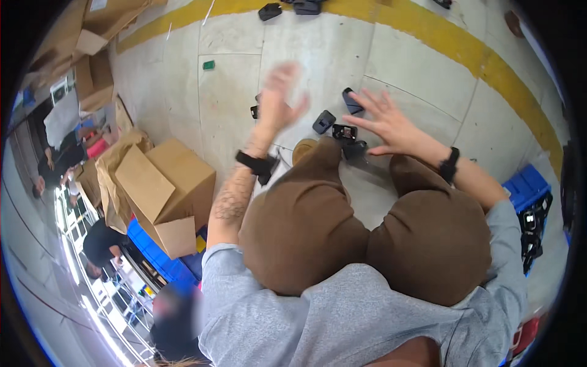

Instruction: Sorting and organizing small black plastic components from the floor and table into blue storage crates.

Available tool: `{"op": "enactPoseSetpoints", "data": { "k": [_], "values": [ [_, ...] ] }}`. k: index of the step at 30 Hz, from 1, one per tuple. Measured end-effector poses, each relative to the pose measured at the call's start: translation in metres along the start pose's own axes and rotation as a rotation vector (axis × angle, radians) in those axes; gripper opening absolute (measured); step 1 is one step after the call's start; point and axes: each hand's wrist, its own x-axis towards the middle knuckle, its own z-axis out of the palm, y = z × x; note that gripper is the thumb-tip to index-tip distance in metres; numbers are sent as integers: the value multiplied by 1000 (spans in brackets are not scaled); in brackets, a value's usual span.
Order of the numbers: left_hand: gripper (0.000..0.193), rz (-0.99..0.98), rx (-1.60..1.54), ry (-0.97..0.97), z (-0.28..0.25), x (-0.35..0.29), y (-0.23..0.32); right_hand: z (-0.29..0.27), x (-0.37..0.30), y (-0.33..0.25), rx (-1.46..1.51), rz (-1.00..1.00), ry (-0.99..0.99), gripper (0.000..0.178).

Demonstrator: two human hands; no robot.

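My left hand [280, 101] is raised over the floor, empty and blurred by motion, its thumb apart from the fingers. With fingers spread, my right hand [391, 126] hovers beside several small dark plastic pieces between my feet and holds nothing. Nearest its fingertips is a dark, angular plastic piece [352, 101]. A grey-black casing [324, 122] lies to the left of it. Just below sits a black housing [345, 132] with inner parts showing. Another black piece [255, 112] is partly hidden behind my left hand. Black straps circle both wrists.
An open cardboard box [189, 177] stands at my left, near a blue bin [153, 244]. At my right is a blue crate [527, 186] with black parts by it. A small green piece [209, 65] and black pieces [269, 11] lie farther off. People are at the far left.
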Motion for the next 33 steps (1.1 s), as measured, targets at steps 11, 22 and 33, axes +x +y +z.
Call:
{"op": "enactPoseSetpoints", "data": {
  "k": [11,22,33],
  "values": [
    [68,202,179,-350,114,-110,32,39,37,88,21,30,279,24],
    [58,-353,-26,-316,97,-95,-11,32,3,38,-226,227,117,49],
    [40,-541,310,401,36,-79,-110,13,-11,66,77,417,355,40]
  ]
}}
